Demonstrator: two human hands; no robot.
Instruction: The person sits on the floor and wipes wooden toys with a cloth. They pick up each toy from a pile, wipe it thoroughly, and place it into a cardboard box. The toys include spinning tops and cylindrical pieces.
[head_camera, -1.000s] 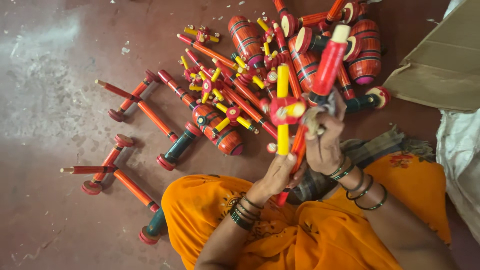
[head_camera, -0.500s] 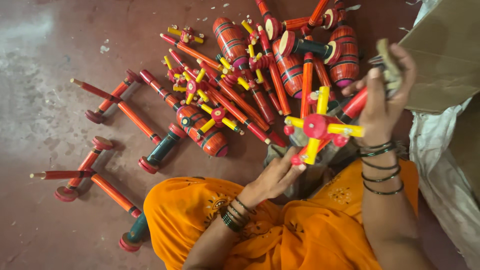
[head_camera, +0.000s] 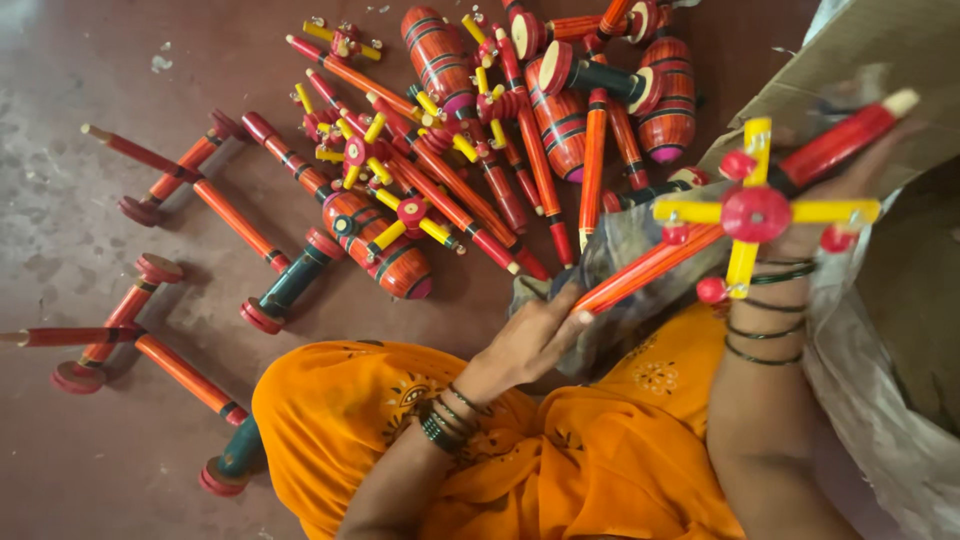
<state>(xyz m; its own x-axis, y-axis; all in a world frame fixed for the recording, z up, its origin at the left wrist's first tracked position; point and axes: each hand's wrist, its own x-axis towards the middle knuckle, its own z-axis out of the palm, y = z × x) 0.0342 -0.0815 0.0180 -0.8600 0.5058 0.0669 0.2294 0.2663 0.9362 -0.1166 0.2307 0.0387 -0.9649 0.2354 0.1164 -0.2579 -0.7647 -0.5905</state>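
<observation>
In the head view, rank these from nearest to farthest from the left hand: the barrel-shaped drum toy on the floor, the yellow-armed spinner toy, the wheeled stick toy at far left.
From the left hand:
1. Barrel-shaped drum toy, just up-left on the floor.
2. Yellow-armed spinner toy, raised at right.
3. Wheeled stick toy, far left.

A heap of wooden toys (head_camera: 500, 130) fills the upper middle of the frame on the floor (head_camera: 90, 110), with three separate wheeled toys (head_camera: 190, 180) lying apart along the left edge. At the right, the right hand (head_camera: 830, 215) lifts a pinwheel toy (head_camera: 755, 215) in front of a cardboard box (head_camera: 880, 70). Below centre, the left hand (head_camera: 525, 340) rests at the stick's lower end, above the lap (head_camera: 560, 450).
</observation>
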